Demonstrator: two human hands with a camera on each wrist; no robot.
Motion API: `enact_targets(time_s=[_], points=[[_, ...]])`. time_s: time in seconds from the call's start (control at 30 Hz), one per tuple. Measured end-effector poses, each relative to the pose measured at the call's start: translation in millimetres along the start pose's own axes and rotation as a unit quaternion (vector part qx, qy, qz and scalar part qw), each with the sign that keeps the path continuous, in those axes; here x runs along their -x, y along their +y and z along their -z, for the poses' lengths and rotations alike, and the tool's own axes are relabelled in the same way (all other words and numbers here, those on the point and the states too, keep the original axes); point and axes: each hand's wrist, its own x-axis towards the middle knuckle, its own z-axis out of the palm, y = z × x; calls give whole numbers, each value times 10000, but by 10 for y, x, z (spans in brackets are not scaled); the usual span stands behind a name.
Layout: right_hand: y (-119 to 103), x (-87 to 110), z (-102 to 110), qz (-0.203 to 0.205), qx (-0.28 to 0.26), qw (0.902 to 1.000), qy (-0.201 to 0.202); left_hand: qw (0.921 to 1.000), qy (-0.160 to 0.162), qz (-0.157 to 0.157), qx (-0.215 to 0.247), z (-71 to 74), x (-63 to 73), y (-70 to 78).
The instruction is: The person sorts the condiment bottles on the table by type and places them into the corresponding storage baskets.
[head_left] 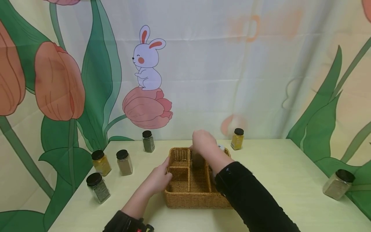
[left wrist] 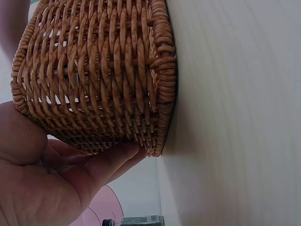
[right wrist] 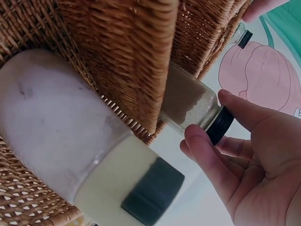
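Note:
A woven wicker basket with several compartments stands on the table. My left hand grips its left side, the thumb at the rim and the fingers along the outer wall. Over the back middle compartment, my right hand pinches the black lid of a glass spice jar. This jar holds greyish-brown powder, and its lower part sits inside the compartment, partly behind the wicker divider. In the right compartment lies a large pale bottle with a dark patch on its cream-coloured end; my right arm mostly covers it in the head view.
Left of the basket stand a yellow jar, a beige jar, a jar of dark flakes and a green jar. Another yellow jar is behind the basket's right corner. A beige jar stands far right. A printed curtain hangs behind.

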Motion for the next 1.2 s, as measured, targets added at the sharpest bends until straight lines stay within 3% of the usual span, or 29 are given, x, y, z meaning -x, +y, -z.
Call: enact_targets(time_s=[0.37, 1.2], points=[[17, -39, -66, -30, 109, 9999, 19, 10000, 40, -25, -65, -5, 6, 16], [22, -56, -42, 60, 63, 9984, -564, 10000, 17, 56, -58, 2, -2, 5]])
